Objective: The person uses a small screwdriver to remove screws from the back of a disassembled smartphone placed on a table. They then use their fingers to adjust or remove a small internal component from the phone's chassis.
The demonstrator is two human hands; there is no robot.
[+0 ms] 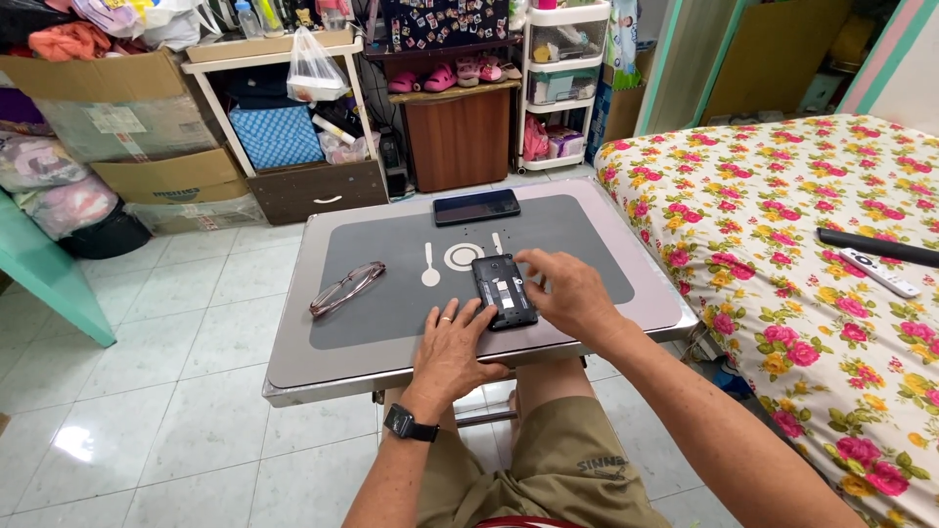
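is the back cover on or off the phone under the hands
Off. The phone lies face down on the table with its inner parts and labels showing, between the left hand and right hand.

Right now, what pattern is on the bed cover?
Floral: red, pink and yellow flowers on the bed cover, head view.

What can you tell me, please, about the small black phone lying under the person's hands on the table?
The phone is a small black slab lying flat on the grey mat of the table, long side pointing away from the person. Its back seems to be off, showing dark inner parts with pale patches. The left hand lies flat beside it, fingertips at its left edge; the right hand reaches over its right edge, fingers at the top corner.
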